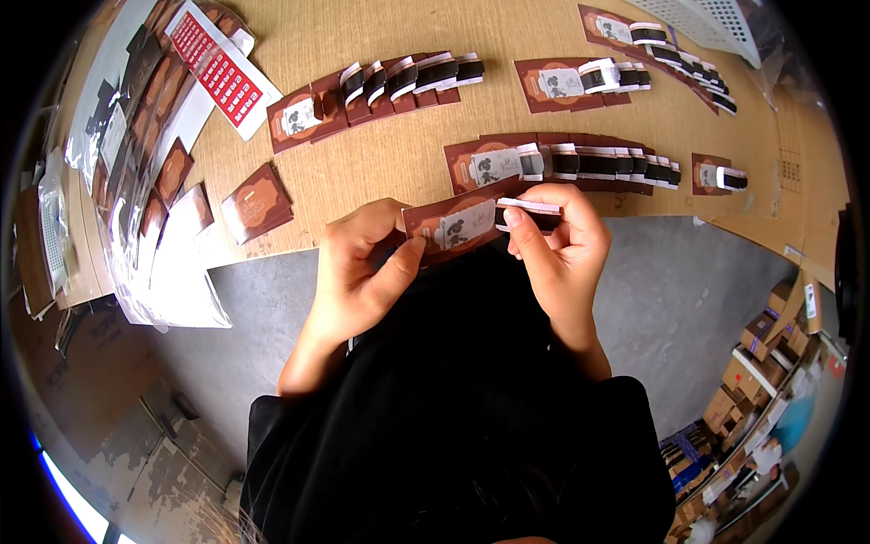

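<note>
Between both hands, just off the table's near edge, is a brown printed card point(459, 223) with a pale illustrated panel. My left hand point(367, 263) pinches its left end between thumb and fingers. At the card's right end, my right hand point(564, 249) pinches a black strip with white edges point(533, 215); its fingers partly hide where strip and card meet. Right behind them lies an overlapping row of similar brown cards point(489, 169), with black-and-white strips point(603, 164) across their right parts.
More card rows point(337, 102) lie farther back on the wooden table point(381, 168), with a single card point(707, 175) at the right. On the left are a loose brown card point(256, 203), a red-and-white sticker sheet point(217, 68) and a clear plastic bag point(172, 281). Cardboard boxes point(725, 408) stand lower right.
</note>
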The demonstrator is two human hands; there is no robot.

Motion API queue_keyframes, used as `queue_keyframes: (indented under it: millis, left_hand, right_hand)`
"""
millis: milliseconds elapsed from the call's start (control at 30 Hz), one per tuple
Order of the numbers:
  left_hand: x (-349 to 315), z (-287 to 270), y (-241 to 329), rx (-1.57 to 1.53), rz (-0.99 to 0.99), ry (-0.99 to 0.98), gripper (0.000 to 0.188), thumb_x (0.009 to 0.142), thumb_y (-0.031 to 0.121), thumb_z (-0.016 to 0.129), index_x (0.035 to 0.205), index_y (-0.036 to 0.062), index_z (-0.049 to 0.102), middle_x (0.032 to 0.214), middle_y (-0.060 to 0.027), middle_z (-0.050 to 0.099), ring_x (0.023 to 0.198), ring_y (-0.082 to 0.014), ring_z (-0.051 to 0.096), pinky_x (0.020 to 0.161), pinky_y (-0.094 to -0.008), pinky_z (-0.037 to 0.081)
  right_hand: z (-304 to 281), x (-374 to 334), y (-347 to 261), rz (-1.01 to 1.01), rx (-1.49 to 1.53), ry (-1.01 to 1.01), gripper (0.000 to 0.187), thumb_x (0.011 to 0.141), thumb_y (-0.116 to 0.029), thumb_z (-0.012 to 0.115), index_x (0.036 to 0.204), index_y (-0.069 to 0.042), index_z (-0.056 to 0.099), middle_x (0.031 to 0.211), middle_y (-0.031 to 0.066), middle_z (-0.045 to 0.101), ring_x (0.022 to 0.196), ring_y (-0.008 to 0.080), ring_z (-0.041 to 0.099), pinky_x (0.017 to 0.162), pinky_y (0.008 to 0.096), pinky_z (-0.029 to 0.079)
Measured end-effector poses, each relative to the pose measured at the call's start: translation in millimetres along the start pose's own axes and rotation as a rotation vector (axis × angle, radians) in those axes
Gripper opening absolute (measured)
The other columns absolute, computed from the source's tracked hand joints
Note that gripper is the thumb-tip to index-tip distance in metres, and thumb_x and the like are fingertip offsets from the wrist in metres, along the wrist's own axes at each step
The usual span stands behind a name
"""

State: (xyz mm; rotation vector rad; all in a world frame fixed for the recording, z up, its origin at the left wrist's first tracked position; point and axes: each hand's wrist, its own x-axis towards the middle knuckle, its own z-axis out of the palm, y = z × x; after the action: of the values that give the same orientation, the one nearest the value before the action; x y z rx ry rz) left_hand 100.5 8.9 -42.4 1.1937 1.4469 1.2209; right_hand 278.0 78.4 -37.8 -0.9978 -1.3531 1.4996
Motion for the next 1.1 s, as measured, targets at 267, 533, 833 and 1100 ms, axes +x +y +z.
queue_keyframes:
  millis: [267, 533, 833, 1100]
  left_hand:
    - [-1, -1, 7, -0.089, -0.082, -0.007, 0.008, 0.076, -0.001, 0.053, 0.069, -0.0017, 0.050, 0.059, -0.0019, 0.049, 0.055, -0.0065, 0.043, 0.049, -0.0215, 0.035]
    - [15, -3, 30, -0.333, -0.176, -0.031, 0.003, 0.081, -0.001, 0.050, 0.082, -0.0022, 0.053, 0.075, -0.0011, 0.056, 0.067, -0.0047, 0.050, 0.061, -0.0187, 0.042]
    - [122, -3, 63, -0.139, -0.177, -0.248, 0.034, 0.077, -0.003, 0.053, 0.110, -0.0056, 0.041, 0.082, -0.0125, 0.056, 0.067, -0.0135, 0.057, 0.059, -0.0218, 0.047]
    - [239, 44, 41, 0.072, -0.224, -0.357, 0.034, 0.081, 0.004, 0.056, 0.111, -0.0066, 0.044, 0.088, -0.0154, 0.059, 0.074, -0.0183, 0.062, 0.068, -0.0233, 0.054]
  right_hand:
    - [-2, 3, 5, -0.047, -0.046, -0.004, 0.020, 0.075, 0.006, 0.061, 0.093, 0.005, 0.053, 0.084, 0.0090, 0.056, 0.067, 0.0084, 0.056, 0.049, 0.0185, 0.050]
    - [-16, -2, 3, -0.215, 0.086, 0.003, 0.053, 0.072, 0.007, 0.064, 0.117, 0.004, 0.036, 0.088, 0.0110, 0.055, 0.062, 0.0095, 0.054, 0.057, 0.0190, 0.045]
    - [-75, -15, 16, -0.332, -0.023, 0.210, 0.027, 0.080, 0.003, 0.052, 0.105, 0.006, 0.042, 0.103, 0.0149, 0.050, 0.057, 0.0081, 0.048, 0.050, 0.0180, 0.041]
    - [-105, -30, 20, -0.237, -0.123, 0.448, 0.020, 0.079, 0.003, 0.050, 0.099, 0.003, 0.047, 0.099, 0.0136, 0.051, 0.055, 0.0082, 0.047, 0.049, 0.0194, 0.041]
